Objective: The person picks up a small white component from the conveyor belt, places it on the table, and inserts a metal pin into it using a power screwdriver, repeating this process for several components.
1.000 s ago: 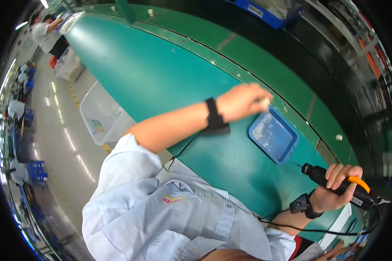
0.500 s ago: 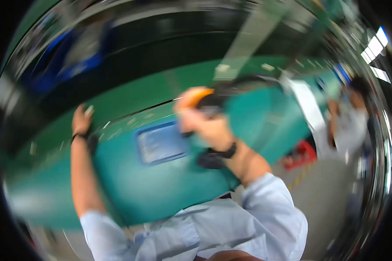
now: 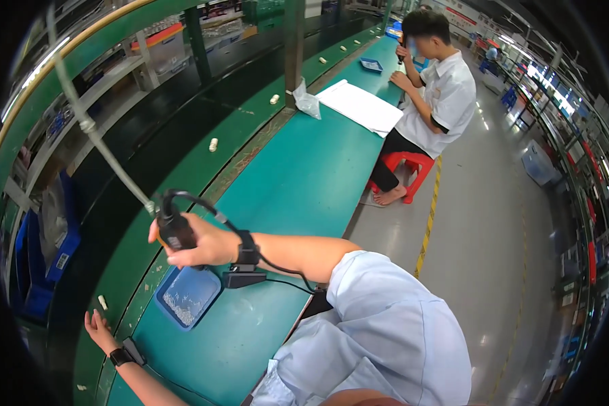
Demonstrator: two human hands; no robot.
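In my right hand is a black handheld device with some orange on it; its exact kind does not show. My fingers wrap around it above the far rim of a blue tray. Small pale pieces lie spread in the tray. A black cable loops from near the device along my right forearm. At the lower left, my left hand is open over the green ledge, its fingers apart and holding nothing. A small whitish piece lies just beyond its fingertips. Both wrists wear black straps with small boxes.
A pale cord or rod slants down to the device. Along the green bench are white sheets and a clear plastic bag. A co-worker sits on a red stool. Blue bins stand left.
My view has swung right, bringing the co-worker and aisle into clearer sight. My right hand still grips the device, now seen farther left. The earlier picture is heavily blurred.
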